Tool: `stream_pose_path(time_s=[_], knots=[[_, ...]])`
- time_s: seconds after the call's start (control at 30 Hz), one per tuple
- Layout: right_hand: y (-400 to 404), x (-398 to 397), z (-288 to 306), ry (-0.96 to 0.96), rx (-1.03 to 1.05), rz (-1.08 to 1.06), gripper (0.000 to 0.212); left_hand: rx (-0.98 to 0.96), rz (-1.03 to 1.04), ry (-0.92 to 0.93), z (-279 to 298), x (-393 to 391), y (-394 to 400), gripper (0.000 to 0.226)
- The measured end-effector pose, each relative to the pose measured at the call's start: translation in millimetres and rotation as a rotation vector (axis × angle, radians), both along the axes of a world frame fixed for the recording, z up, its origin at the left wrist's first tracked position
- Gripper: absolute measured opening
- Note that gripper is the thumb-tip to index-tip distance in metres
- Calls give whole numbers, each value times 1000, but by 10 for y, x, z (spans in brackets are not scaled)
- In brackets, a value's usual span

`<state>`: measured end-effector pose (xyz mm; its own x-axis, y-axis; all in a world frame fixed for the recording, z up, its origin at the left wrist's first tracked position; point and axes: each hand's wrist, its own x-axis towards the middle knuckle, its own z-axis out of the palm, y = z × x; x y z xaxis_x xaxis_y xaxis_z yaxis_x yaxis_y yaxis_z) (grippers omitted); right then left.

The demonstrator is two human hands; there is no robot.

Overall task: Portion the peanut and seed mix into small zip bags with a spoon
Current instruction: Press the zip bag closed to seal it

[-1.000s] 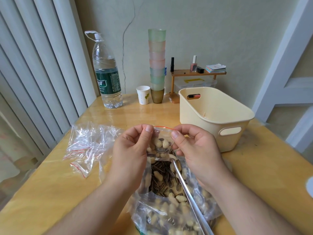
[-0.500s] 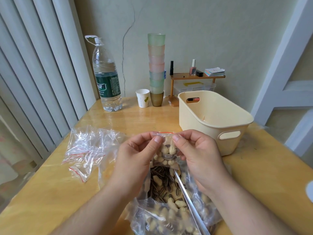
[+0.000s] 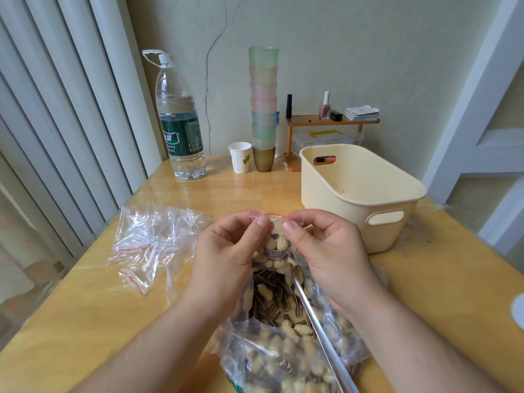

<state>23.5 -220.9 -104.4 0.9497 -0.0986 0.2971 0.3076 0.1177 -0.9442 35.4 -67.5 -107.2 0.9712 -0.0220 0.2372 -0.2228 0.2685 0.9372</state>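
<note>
Both hands have drawn closer together along the top of the small zip bag (image 3: 276, 242) since a second ago, and the bag's red-lined mouth now looks pressed nearly flat between them. The left hand (image 3: 226, 259) pinches the left end of the seal between thumb and forefinger, and the right hand (image 3: 331, 256) pinches the right end the same way, with the other fingers of each hand curled behind. The little bag hangs upright between the hands, filled with peanuts and striped seeds, directly above the open mouth of the big bag of mix (image 3: 286, 336) that lies on the wooden table (image 3: 85, 321) at the near edge. A metal spoon (image 3: 320, 333) rests in the big bag, its handle slanting toward the near right. A heap of empty zip bags (image 3: 153, 239) lies to the left of the hands. A cream plastic basket (image 3: 360, 194) stands to the right, further back. Against the wall stand a water bottle (image 3: 180, 131), a paper cup (image 3: 240, 157) and a tall stack of coloured cups (image 3: 263, 109).
</note>
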Motion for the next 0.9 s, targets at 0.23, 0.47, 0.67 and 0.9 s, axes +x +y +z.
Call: stream_pose_path(time_s=[0.23,0.47,0.67,0.9], knots=[[-23,5,6,-12,2,-17,9,-50,-31,-7,-1,2,-4,23],[-15,19,-19,-15,-32,-8,19,-23,-57,-2,-7,0,2,20],[-28,90,-101,-52,-98,-49,30,36,-89,-28,-10,-28,-7,16],[-37,73,-72,-3,-64,-28,7,14,-77,-27,-3,-28,-19,17]])
